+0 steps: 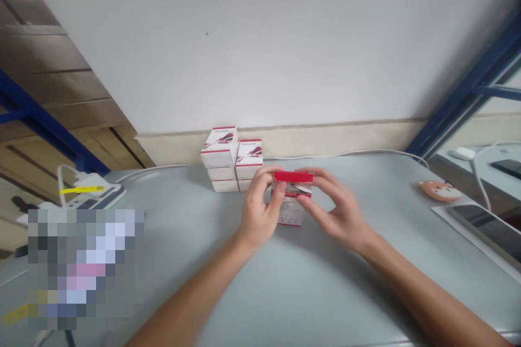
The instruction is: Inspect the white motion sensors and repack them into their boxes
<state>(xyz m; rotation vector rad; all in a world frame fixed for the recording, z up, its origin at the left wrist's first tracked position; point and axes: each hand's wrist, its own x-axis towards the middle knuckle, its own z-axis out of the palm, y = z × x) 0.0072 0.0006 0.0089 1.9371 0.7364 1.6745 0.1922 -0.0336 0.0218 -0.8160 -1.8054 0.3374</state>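
Observation:
A small white cardboard box [290, 212] with red trim is between my two hands. Its upper end shows a bright red flap [293, 177], with a gap and pale inner surfaces just below. From the left, my left hand [262, 203] grips the box, thumb on the near side and fingers curled over the top. My right hand [340, 209] pinches the opposite side near the flap. What lies inside the box is hidden. Just behind and left of my hands stand stacked white boxes [223, 160] with dark red graphics, in two adjoining columns, the left one taller.
A power strip [95, 195] with plugs and cables sits at the left, beside a pixelated area. On the right are an orange animal-faced object [440, 191] and a phone [488, 227]. A white cable runs along the wall behind the grey table [345, 303].

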